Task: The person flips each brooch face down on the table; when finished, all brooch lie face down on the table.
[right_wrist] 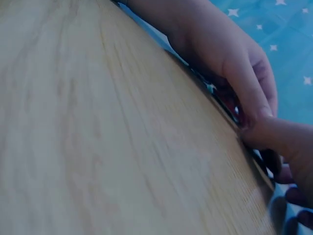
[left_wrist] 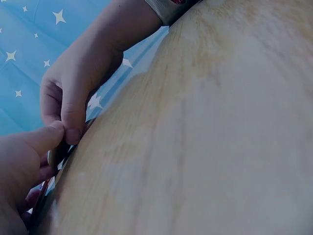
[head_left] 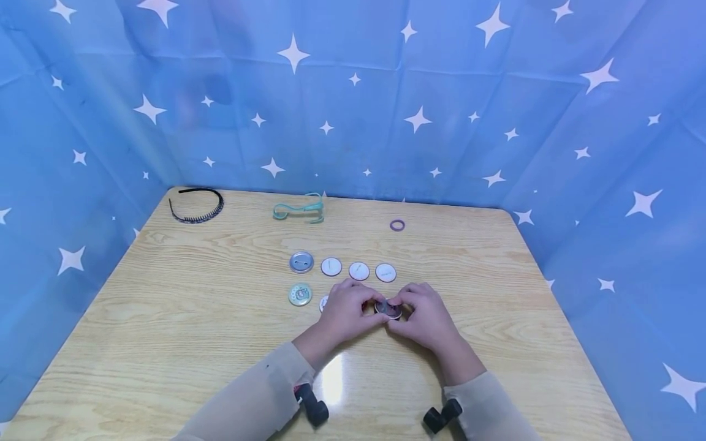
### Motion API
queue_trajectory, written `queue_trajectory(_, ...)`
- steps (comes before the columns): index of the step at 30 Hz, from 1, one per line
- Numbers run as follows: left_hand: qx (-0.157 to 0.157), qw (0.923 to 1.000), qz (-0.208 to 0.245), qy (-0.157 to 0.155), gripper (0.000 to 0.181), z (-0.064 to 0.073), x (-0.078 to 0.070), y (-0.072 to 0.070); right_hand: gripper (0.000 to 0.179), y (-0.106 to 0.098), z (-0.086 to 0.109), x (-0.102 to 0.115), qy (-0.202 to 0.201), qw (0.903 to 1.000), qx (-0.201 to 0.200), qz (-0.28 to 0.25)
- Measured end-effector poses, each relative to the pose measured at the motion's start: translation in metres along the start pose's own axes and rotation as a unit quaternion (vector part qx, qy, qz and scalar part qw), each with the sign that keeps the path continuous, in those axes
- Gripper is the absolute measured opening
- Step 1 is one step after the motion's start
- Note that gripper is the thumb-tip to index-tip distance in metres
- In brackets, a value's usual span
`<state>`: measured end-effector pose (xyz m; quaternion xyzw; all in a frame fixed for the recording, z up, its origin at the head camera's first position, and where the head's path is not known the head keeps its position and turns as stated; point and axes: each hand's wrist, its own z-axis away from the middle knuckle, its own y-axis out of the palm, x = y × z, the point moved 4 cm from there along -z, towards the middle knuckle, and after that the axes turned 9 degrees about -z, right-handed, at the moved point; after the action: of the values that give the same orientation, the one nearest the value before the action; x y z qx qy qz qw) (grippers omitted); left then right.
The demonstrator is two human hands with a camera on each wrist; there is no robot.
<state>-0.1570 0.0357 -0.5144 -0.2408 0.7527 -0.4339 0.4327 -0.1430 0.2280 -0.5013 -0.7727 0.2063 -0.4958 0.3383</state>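
Note:
A round pin badge (head_left: 389, 309) with a dark face is held low over the table between both hands. My left hand (head_left: 344, 311) pinches its left side with thumb and fingers, and my right hand (head_left: 423, 312) pinches its right side. In the left wrist view the thumbs of the left hand (left_wrist: 22, 161) and right hand (left_wrist: 73, 88) meet at the badge's edge. Just beyond the hands lie white round badges (head_left: 359, 271) in a row, with a silver pin-backed badge (head_left: 301, 262) at the left end. A teal-patterned badge (head_left: 300, 294) lies nearer; beside it, another badge (head_left: 323, 302) is partly hidden by the left hand.
Along the back of the wooden table (head_left: 182, 318) are a dark toothed headband (head_left: 198, 218), a teal looped plastic item (head_left: 302, 208) of unclear kind and a purple ring-shaped band (head_left: 397, 225). A blue star-printed curtain (head_left: 353, 141) surrounds the back and sides.

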Motion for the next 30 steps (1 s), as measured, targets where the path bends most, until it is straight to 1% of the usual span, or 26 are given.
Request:
queue_trajectory(3, -0.001, 1.0000, -0.007, 0.006, 0.038, 0.000, -0.001, -0.001, 0.030, -0.004, 0.000, 0.001, -0.003, 0.9999, -0.002, 0.014)
queue_trajectory(6, -0.003, 0.9997, -0.020, 0.011, 0.037, 0.000, -0.003, -0.002, 0.035, -0.006, 0.000, 0.001, -0.001, 0.9998, 0.004, 0.021)
queue_trajectory(9, -0.003, 0.9997, -0.022, 0.014, 0.035, 0.000, -0.006, -0.003, 0.039, -0.007, 0.001, 0.002, -0.006, 0.9996, 0.011, 0.026)
queue_trajectory(12, -0.002, 0.9999, -0.010, 0.012, 0.032, 0.001, -0.006, -0.001, 0.043, -0.008, 0.002, 0.002, -0.013, 0.9993, 0.013, 0.031)
queue_trajectory(16, -0.008, 0.9997, 0.021, 0.005, 0.031, 0.003, -0.004, -0.003, 0.049, -0.006, 0.003, 0.000, -0.017, 0.9991, 0.009, 0.038)
queue_trajectory(18, -0.018, 0.9993, 0.032, 0.007, 0.028, 0.003, -0.003, -0.005, 0.050, -0.006, 0.002, 0.000, -0.012, 0.9991, 0.006, 0.040)
queue_trajectory(21, -0.042, 0.9985, 0.030, 0.017, 0.021, 0.004, -0.002, -0.009, 0.051, -0.005, 0.001, -0.002, 0.000, 0.9991, 0.005, 0.042)
queue_trajectory(26, -0.082, 0.9953, 0.022, 0.048, 0.015, 0.004, -0.001, -0.013, 0.049, -0.005, -0.001, -0.002, 0.005, 0.9993, 0.000, 0.038)
queue_trajectory(30, -0.091, 0.9927, 0.030, 0.073, 0.013, 0.004, 0.000, -0.016, 0.046, -0.004, 0.000, -0.002, 0.018, 0.9994, -0.010, 0.027)
